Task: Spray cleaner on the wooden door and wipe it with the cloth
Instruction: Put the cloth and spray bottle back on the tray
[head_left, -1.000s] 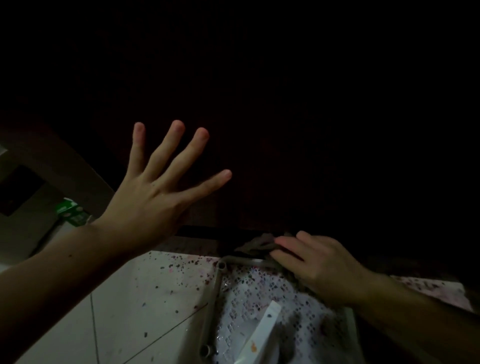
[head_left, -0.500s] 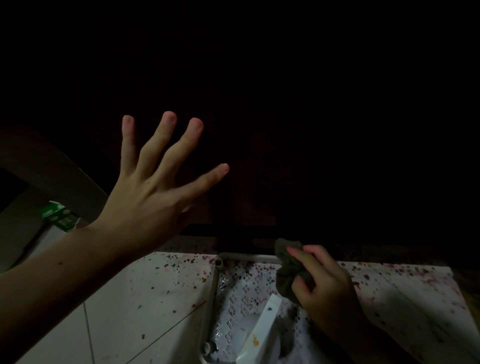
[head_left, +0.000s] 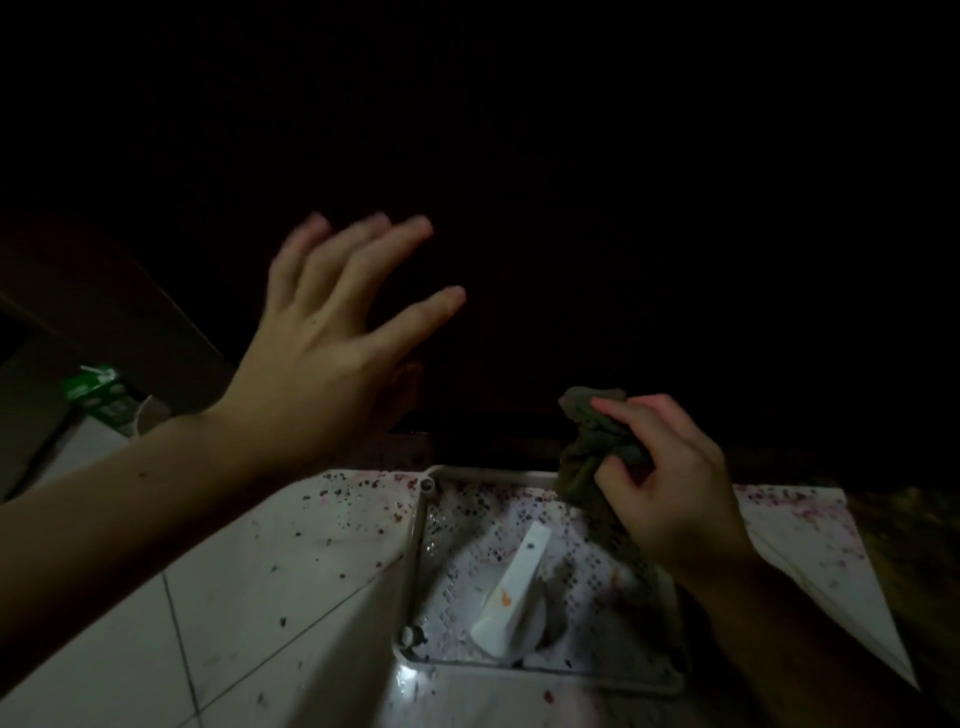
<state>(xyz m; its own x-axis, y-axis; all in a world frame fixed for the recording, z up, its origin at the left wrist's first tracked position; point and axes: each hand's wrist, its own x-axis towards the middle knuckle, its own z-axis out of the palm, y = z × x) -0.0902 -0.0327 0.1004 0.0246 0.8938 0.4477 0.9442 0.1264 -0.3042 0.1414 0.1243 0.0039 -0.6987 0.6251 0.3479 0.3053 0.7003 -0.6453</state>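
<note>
My right hand (head_left: 670, 488) has its fingers curled round the cloth (head_left: 592, 441), a dark, crumpled wad; its top pokes up past my fingertips and a tail of it hangs down below my palm. My left hand (head_left: 322, 353) holds nothing: its fingers are spread and nearly straight, blurred at the tips, raised in front of the wooden door (head_left: 571, 208). I cannot tell whether they touch the wood. The door fills the whole upper part of the view and is so dark that no grain or panel shows.

Directly under the cloth lies a shallow white tray (head_left: 415, 545) with a raised rim and a patterned, perforated floor. In it stands a white spray-bottle top (head_left: 511, 592) with a small orange mark on it, tilted, just left of my right wrist. The tray is set into a white tiled ledge (head_left: 260, 597) dotted with dark and reddish specks; the ledge lies between me and the foot of the door.

Far left, beyond my left forearm, stands a green and white carton (head_left: 98, 395); its printing is too dim and small to read. A dark wooden frame (head_left: 104, 312) slants down beside it.
</note>
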